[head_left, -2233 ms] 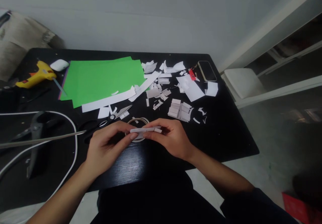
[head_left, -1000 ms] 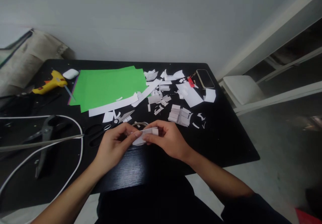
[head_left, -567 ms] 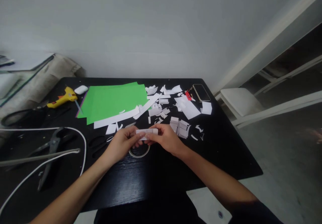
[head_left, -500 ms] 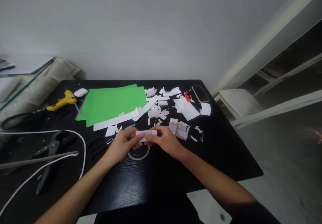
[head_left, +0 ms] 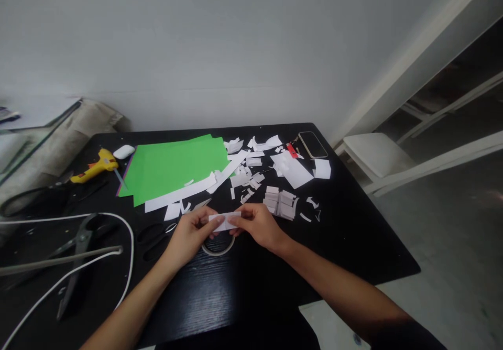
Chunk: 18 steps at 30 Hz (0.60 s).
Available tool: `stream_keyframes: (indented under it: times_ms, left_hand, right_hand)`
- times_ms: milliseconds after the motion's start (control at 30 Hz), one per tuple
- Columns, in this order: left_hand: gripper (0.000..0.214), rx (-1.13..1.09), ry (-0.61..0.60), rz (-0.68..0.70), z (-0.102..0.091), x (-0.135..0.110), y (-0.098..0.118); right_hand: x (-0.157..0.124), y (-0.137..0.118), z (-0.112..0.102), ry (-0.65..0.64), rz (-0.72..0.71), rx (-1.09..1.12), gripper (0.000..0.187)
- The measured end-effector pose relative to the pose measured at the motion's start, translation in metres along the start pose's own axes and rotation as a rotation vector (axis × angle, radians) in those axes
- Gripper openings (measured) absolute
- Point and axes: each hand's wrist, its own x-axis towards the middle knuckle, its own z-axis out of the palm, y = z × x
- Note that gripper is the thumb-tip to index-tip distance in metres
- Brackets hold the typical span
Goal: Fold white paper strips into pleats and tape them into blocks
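A small white paper strip (head_left: 225, 219) with a crease or seam across its middle is held between both hands. My left hand (head_left: 195, 230) pinches its left end, thumb on top. At the right end, my right hand (head_left: 255, 225) grips it the same way. Just below the fingers a tape roll (head_left: 218, 251) lies on the black table, partly covered by the hands. Small folded paper pieces (head_left: 280, 202) sit in rows to the right of my right hand. Black-handled scissors (head_left: 155, 239) lie left of my left hand, their blades partly hidden.
Green sheets (head_left: 173, 164) and paper scraps (head_left: 248, 177) spread over the back of the table (head_left: 353, 245). A yellow glue gun (head_left: 98, 166), white cable (head_left: 128, 234) and large shears (head_left: 78, 253) lie left. A phone (head_left: 313, 145) rests back right, by a white stool (head_left: 375, 153).
The paper strip has been turned between the fingers, and a seam now shows at its middle. Both thumbs have moved slightly apart. The view has shifted a little.
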Motion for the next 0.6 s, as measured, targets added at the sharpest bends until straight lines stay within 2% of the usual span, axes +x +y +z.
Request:
stream_keyframes:
  times_ms: [233, 333, 433, 533, 600]
  left_hand:
    - [0.029, -0.003, -0.007, 0.007, 0.0004, -0.0002, -0.0026]
    - [0.03, 0.052, 0.027, 0.053, -0.0003, -0.0027, -0.0029]
    - [0.031, 0.247, 0.087, 0.224, -0.003, -0.0055, -0.0012]
    - [0.043, 0.429, 0.039, 0.431, -0.0071, -0.0058, -0.0029]
    - [0.04, 0.47, 0.021, 0.504, -0.0092, -0.0046, -0.0065]
  right_hand:
    - [-0.0012, 0.0008, 0.002, -0.025, -0.007, -0.007, 0.048]
    - [-0.0017, -0.0001, 0.0021, -0.025, -0.033, -0.019, 0.046]
    - [-0.0014, 0.0006, 0.0011, 0.007, -0.065, -0.022, 0.047]
    - [-0.0011, 0.0024, 0.0001, 0.025, -0.093, -0.027, 0.049]
    - [-0.001, 0.0037, -0.0002, 0.007, -0.104, -0.039, 0.045]
